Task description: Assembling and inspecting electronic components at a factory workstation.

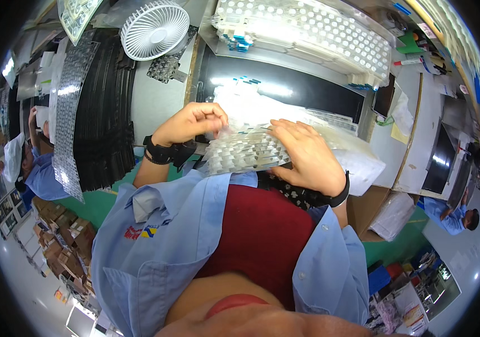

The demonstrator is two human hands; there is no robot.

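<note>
A white fan (pixel 157 29) and a pile of black strips (pixel 105 118) are on the left. A long tray with white dots (pixel 330 35) is at the back. A white wrapped bundle (pixel 359 160) is near the right hand (pixel 309 154).

The shiny stack (pixel 245 150) is between both hands. The right hand grips its right end, thumb apart from the fingers. The left hand (pixel 194 124) has thumb and fingertips pressed together at the left end; I cannot tell what they pinch.

I see, from afar, glossy plastic sheets (pixel 245 155) under the right grip (pixel 310 160), a smooth shiny panel (pixel 304 94) beyond it, matt shirt cloth (pixel 164 247) below.
</note>
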